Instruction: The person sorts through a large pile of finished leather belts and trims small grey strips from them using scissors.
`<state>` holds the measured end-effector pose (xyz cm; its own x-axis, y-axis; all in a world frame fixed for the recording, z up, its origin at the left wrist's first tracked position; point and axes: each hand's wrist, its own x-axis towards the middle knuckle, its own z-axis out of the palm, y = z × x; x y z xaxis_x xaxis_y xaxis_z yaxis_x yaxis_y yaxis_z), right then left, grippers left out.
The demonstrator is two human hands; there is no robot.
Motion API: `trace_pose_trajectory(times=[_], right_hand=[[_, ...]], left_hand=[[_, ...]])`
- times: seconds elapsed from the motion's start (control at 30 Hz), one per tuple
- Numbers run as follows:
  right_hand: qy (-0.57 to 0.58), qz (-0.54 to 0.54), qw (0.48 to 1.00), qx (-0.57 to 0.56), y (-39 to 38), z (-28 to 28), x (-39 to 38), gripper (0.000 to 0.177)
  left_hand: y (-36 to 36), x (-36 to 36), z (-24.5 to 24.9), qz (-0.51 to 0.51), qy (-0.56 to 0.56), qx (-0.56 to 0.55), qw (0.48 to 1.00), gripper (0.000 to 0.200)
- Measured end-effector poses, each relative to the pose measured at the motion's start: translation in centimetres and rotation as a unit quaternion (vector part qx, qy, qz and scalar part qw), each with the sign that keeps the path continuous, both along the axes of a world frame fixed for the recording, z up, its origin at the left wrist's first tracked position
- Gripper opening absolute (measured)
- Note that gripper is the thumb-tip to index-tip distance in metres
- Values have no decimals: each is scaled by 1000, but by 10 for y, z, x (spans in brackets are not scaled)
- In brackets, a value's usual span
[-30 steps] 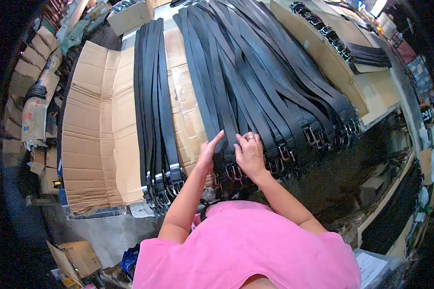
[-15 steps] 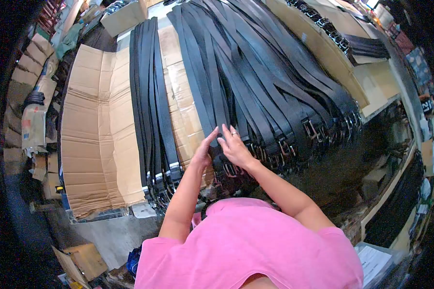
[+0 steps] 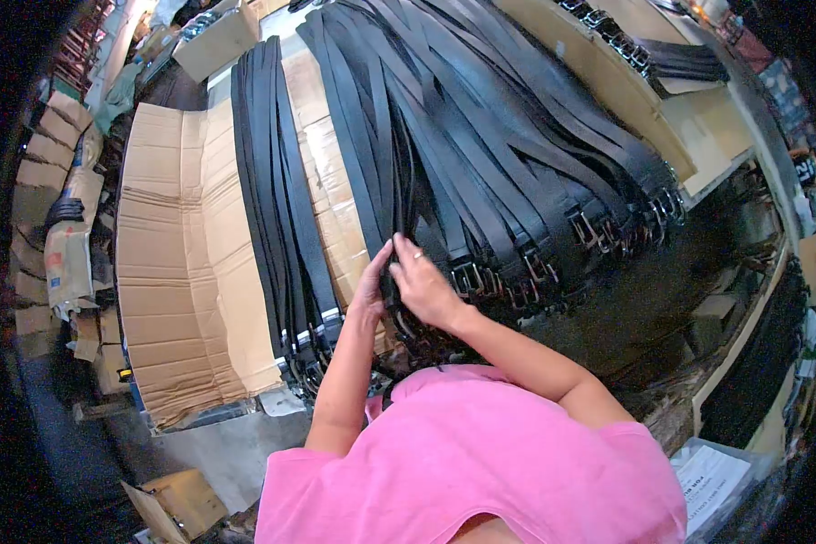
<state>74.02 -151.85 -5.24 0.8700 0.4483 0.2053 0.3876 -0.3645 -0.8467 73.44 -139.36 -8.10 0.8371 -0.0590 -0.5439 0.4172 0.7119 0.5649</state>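
Many black belts (image 3: 453,136) lie side by side in a wide, overlapping heap, their metal buckles (image 3: 535,272) along the near edge. At the heap's left edge, my left hand (image 3: 370,286) and my right hand (image 3: 426,288) press a bunch of belts between them, near the buckle end. My fingers are straight and held together, the fingertips almost meeting over the bunch. A ring shows on my right hand. The bunch's lower end is partly hidden behind my hands. A narrower row of black belts (image 3: 276,181) lies left of my left forearm.
Under the belts lies flattened cardboard (image 3: 168,263), its creased flap to the left. An open box (image 3: 218,45) stands at the far left. A wooden board (image 3: 607,82) edges the heap on the right, with more belts (image 3: 684,59) beyond. Cartons (image 3: 50,150) line the left side.
The belts between my hands have been squeezed from lying flat into a narrower bunch standing on edge. My hands have come closer together. The view has shifted slightly.
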Motion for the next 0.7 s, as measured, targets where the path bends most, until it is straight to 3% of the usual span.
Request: trace_pose_trajectory(times=[0.03,0.13,0.2,0.27,0.33,0.4,0.5,0.57,0.7], right_hand=[[40,-15,999,-20,-8,13,9,48],[-6,-148,988,-49,-13,-23,38,52],[103,-154,981,-58,-13,-42,47,54],[113,-140,982,-50,-12,-39,54,56],[196,-126,972,-18,-13,-37,61,57],[207,-126,970,-22,-12,-36,57,60],[226,-126,965,-29,-7,-34,55,69],[266,-138,944,-139,6,-32,54,76],[244,-157,945,-152,8,-28,49,76]], left_hand=[[4,2,-11,-19,21,-29,999,36],[-2,4,-4,-25,67,-51,996,35],[-6,4,-2,-42,51,-79,995,35],[-10,3,-6,-19,59,-57,996,35],[-12,1,-9,-24,43,16,999,35],[-6,-1,-10,-52,43,22,997,37],[-3,1,-5,-68,46,-55,995,43],[4,8,-10,-58,48,-76,994,45],[-12,6,7,-41,46,0,998,46]])
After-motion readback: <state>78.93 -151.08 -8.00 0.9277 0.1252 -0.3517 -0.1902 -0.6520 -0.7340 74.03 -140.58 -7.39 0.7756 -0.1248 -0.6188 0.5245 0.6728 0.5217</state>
